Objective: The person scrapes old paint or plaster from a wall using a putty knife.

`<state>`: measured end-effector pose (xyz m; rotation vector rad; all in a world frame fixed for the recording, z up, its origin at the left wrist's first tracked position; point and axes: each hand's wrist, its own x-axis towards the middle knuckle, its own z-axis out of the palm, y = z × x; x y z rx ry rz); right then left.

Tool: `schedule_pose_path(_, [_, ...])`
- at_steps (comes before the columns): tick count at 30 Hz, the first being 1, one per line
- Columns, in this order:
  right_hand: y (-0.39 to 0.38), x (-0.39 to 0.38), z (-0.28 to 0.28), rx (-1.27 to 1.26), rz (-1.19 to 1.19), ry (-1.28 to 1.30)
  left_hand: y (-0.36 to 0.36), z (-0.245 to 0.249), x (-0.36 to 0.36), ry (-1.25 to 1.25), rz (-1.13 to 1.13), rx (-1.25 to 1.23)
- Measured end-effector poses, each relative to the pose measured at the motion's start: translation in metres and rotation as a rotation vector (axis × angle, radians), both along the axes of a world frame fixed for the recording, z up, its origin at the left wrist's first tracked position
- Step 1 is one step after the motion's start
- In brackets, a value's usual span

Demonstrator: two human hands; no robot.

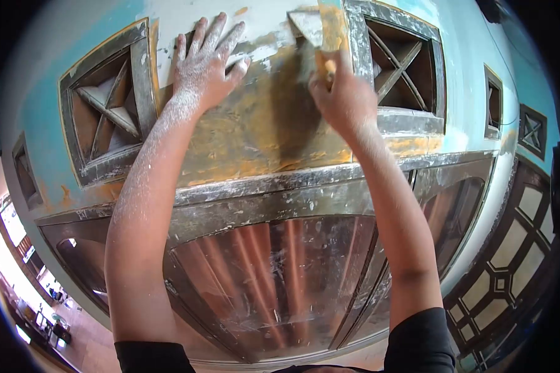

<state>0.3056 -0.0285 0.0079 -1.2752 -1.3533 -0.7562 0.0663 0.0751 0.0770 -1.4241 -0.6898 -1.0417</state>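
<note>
White powder coats my left hand (203,65), which lies against the wall with its fingers spread. In my right hand (344,93) is a putty knife (307,27), gripped by its yellowish handle. Its triangular blade points up and left, at or very near the wall surface beside a vertical orange-brown strip. Between and below my hands the wall (249,140) shows a scraped brown and ochre patch, with white, flaking paint above it. My right hand looks slightly blurred.
Wooden-framed vents with crossed bars stand on both sides, a left vent (109,109) and a right vent (404,65). Below runs a paint-spattered wooden ledge (267,194) above a glazed window (274,273) with reddish curtains. A panelled door (507,261) is at lower right.
</note>
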Motion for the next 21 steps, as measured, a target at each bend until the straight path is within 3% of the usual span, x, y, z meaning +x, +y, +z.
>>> schedule_pose_path(2, [-0.011, -0.009, -0.018, -0.142, -0.016, -0.039, 0.0, 0.013, 0.009, -0.036, 0.037, 0.003])
schedule_pose_path(10, [0.003, 0.016, -0.031, 0.03, 0.082, -0.147, 0.009, 0.055, 0.014, -0.087, 0.108, 0.075])
schedule_pose_path(12, [0.003, 0.017, -0.038, 0.077, 0.096, -0.159, 0.003, 0.054, 0.017, -0.047, 0.048, 0.322])
schedule_pose_path(13, [0.005, 0.017, -0.042, 0.063, 0.109, -0.162, -0.024, 0.053, 0.023, -0.167, -0.118, -0.274])
schedule_pose_path(16, [0.008, 0.013, -0.035, 0.058, 0.078, -0.184, -0.014, 0.05, 0.022, -0.219, -0.098, -0.142])
schedule_pose_path(21, [0.003, -0.005, 0.044, 0.015, -0.015, -0.163, -0.013, 0.076, 0.015, -0.242, -0.118, -0.125])
